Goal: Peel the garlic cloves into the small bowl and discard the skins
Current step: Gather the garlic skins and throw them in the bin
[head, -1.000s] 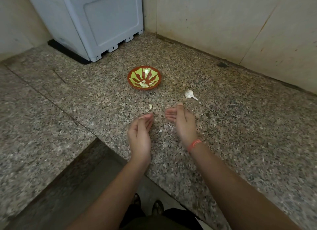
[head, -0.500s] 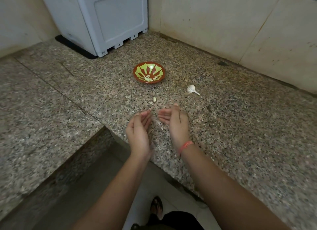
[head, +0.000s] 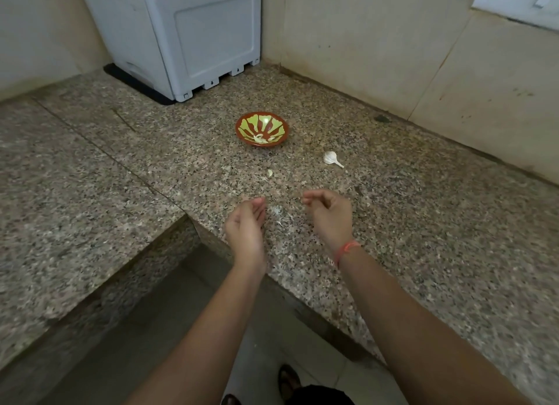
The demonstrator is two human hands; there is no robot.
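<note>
Hands are held over speckled granite counter (head: pixel 423 223): left hand (head: pixel 245 223) loosely cupped; right hand (head: pixel 329 215) curled, whether anything is pinched cannot be told. Papery white skins (head: pixel 279 215) are seen between them. Beyond left hand: loose pale clove (head: pixel 269 172), then red-and-green small bowl (head: pixel 279 126) holding peeled cloves (head: pixel 260 138). White garlic bulb (head: pixel 330 157) is noted beyond right hand.

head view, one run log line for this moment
left hand cupped, contents hidden | right hand tips together, contents unclear | bowl holds peeled garlic | garlic bulb, loose clove, skins on counter
</note>
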